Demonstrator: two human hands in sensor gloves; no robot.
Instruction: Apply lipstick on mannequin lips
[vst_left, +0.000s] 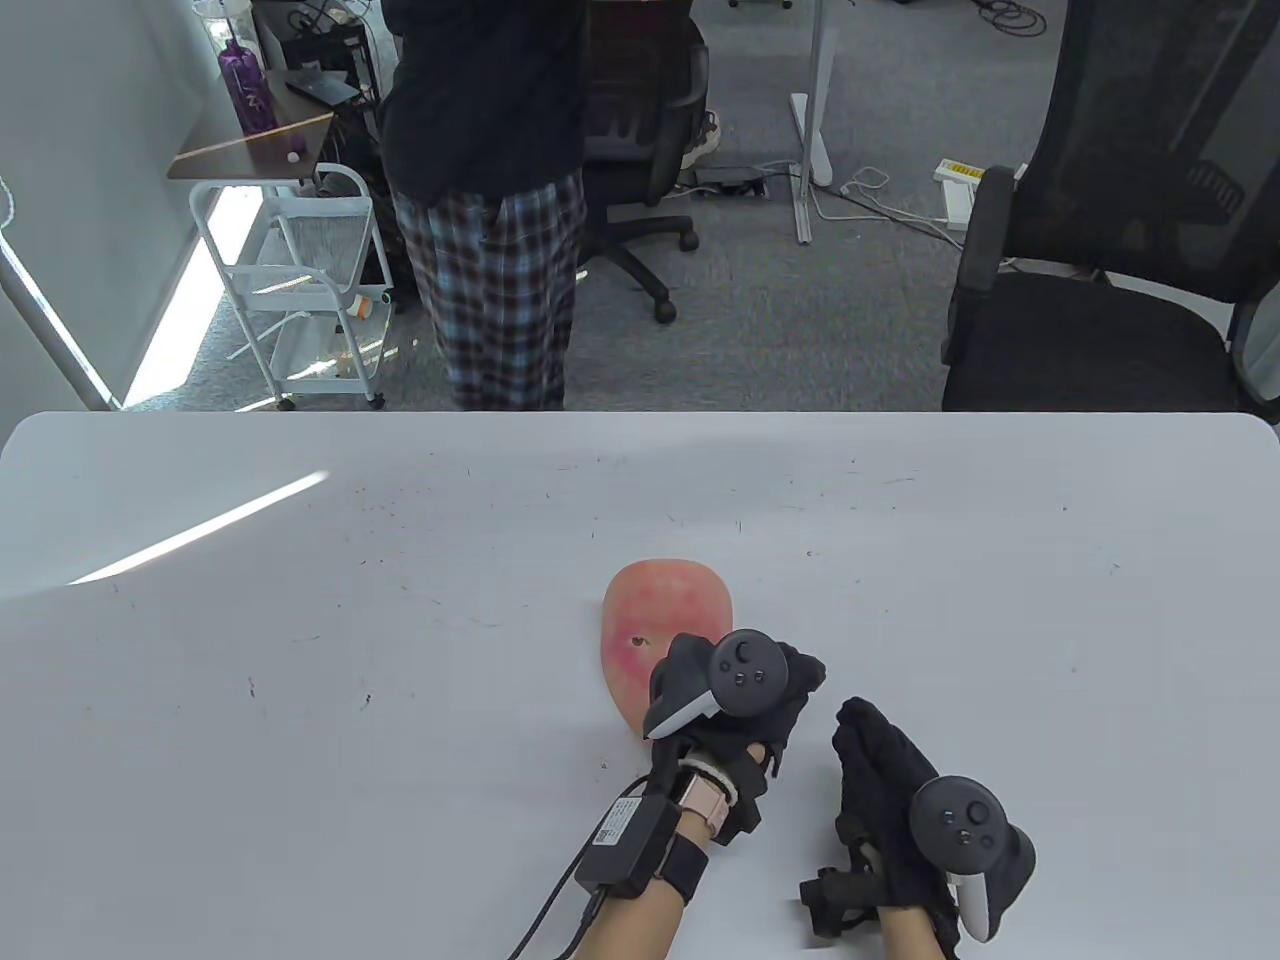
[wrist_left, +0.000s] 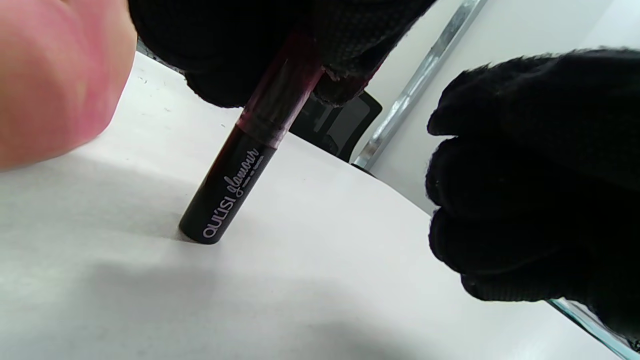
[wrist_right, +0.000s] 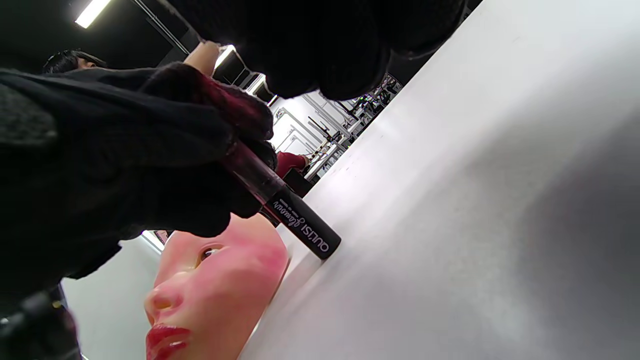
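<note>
In the table view, a white table is seen from above, with a flesh-toned mannequin face lying on it near the front edge, stained pink on the cheeks. The left hand, gloved in black with a tracker on its back, is placed over the lower part of the face, so the lips are hidden here. The right hand is held just beside it on the table side, apart from the face; its fingers are curled inward, though what they enclose, if anything, cannot be told from this angle. Beyond the table, a standing person in plaid trousers, a white cart and a black office chair are visible.

In the left wrist view, a dark lipstick tube printed "OULISI glamour" is pinched at its upper end by the left hand's fingers. The tube is tilted, and its lower end is set on the table surface. The right hand's knuckles are seen bunched at the right of this view, near the tube but not touching it.

In the right wrist view, the same tube is shown gripped by the left hand, its base touching the table just beside the mannequin's cheek. The mannequin's lips are seen glossy red.
</note>
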